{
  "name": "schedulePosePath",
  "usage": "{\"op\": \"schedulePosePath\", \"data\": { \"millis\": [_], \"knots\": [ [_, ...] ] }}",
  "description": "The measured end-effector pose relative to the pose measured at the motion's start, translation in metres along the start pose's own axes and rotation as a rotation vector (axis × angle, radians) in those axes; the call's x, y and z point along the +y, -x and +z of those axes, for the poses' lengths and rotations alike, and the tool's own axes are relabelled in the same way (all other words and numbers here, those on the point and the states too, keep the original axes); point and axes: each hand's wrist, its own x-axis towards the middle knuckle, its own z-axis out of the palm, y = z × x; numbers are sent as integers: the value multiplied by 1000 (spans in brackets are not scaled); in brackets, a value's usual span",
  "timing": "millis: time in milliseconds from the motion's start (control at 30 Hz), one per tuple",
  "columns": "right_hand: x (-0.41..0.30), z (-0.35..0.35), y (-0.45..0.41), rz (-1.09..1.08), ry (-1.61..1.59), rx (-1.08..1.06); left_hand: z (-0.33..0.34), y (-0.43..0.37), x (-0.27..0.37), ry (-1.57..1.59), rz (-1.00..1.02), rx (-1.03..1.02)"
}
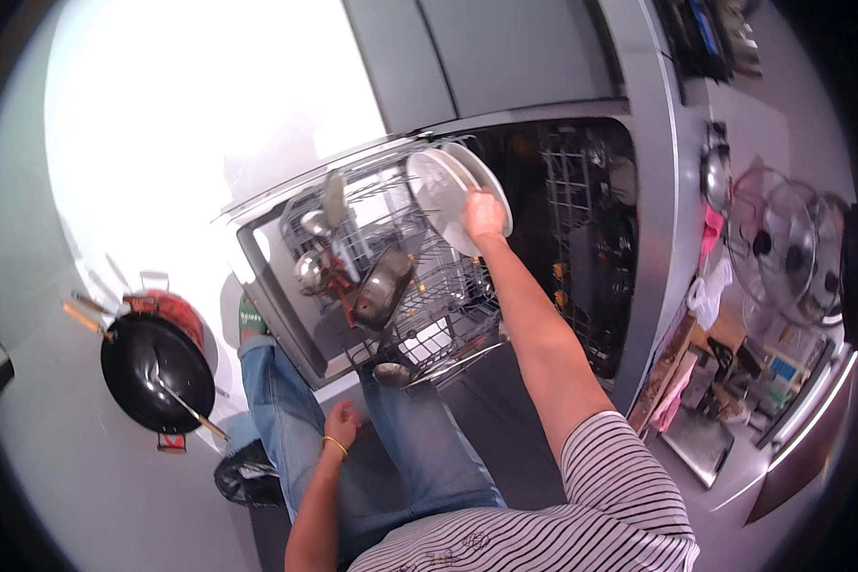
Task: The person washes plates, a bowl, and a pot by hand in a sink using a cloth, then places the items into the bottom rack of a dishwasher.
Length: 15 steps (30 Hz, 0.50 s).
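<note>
My right hand (pixel 484 214) reaches far forward and grips the near edge of white plates (pixel 436 186). Several of them stand on edge together in the dishwasher's wire rack (pixel 436 279); how many the hand holds is hidden. My left hand (pixel 343 422) hangs loosely above my lap, fingers slightly curled and apart, with nothing seen in it. A rectangular metal pan (pixel 384 287) leans in the pulled-out rack. Left of the pan are a shiny round metal utensil (pixel 313 272) and a smaller metal ladle (pixel 316 223). A metal ladle bowl (pixel 392 375) lies at the rack's near edge.
The lowered dishwasher door (pixel 279 314) lies before my knees. On the left, a black wok (pixel 157 372) holds a wooden-handled utensil on the floor. A black plastic bag (pixel 247 475) sits near my leg. Glass lids (pixel 772 243) and a metal tray (pixel 701 436) are at right.
</note>
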Motion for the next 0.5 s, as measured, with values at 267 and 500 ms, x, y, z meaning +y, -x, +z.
{"op": "schedulePosePath", "data": {
  "millis": [267, 500],
  "knots": [
    [3, -22, 26, -73, -437, -99, 96, -81, 231, 154, 634, -69],
    [46, 3, 49, -185, -517, -32, 185, -162, 405, -205, 340, 256]
  ]
}}
